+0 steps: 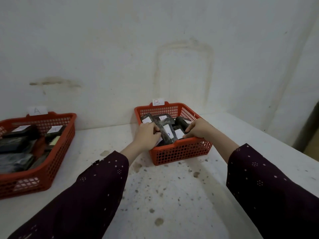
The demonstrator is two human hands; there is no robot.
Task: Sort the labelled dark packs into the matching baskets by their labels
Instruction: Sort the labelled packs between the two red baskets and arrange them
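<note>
The head camera, the only view, looks down on a stained white counter set against a wall, with two red mesh baskets well apart on it. The left basket carries a card marked A on its far rim, and the right basket a card marked B, presumably so each pack's paper label can be checked against its bin. Both arms, in dark dotted sleeves, reach forward and converge on the right basket, wrists just above its near rim and palms turned down. The dark packs lie jumbled inside it, overlapping, several with white labels facing up; one label further back looks like a B, while the others are too small or too covered to read. The left hand sits over the near left corner, its fingers curled and closed together on the edge of a near pack, whose white label pokes out under the knuckles. This looks like a grip for lifting or turning it to read. The right hand arches over the near right side with its fingers bent down onto the pile, tips by a white label. Whether it grips a pack or only steadies the heap cannot be told. More dark packs already lie in the left basket.
</note>
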